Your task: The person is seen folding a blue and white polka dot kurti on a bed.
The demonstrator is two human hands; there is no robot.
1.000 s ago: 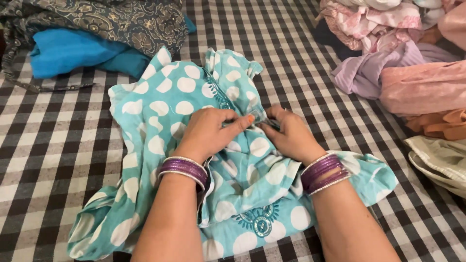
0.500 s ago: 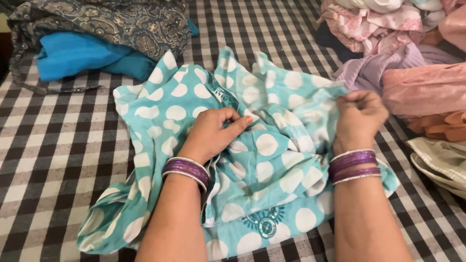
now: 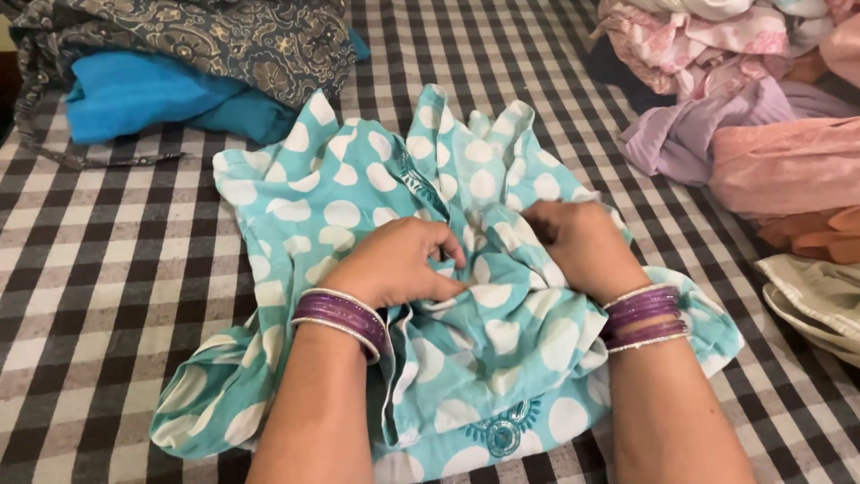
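A turquoise garment with white polka dots (image 3: 358, 206) lies crumpled at the centre of a black-and-white checked bedsheet (image 3: 107, 269), its lower edge, with darker teal embroidery (image 3: 502, 432), nearest the person. The left hand (image 3: 399, 260) rests on the middle of the garment with fingers curled, gathering a fold of cloth under the fingertips. The right hand (image 3: 582, 240) lies just beside it, also closed, knuckles up, bunching the fabric on the garment's right half. Both wrists carry stacks of purple bangles (image 3: 345, 315). Judged from its creasing and the way it rucks up around the hands, the cloth is thin, light and limp; it should offer no stiffness and will drape or slide wherever unsupported, so seams, hems or corners appear the firmest places to take hold. No fragility is evident. Elsewhere: a bright blue cloth (image 3: 134, 99) under a dark floral-patterned fabric (image 3: 215, 40) sits at the upper left, well apart from the hands; a heap of pink, lilac and peach clothes (image 3: 743, 116) occupies the upper right, with a pale cream item (image 3: 815, 300) at the right edge.
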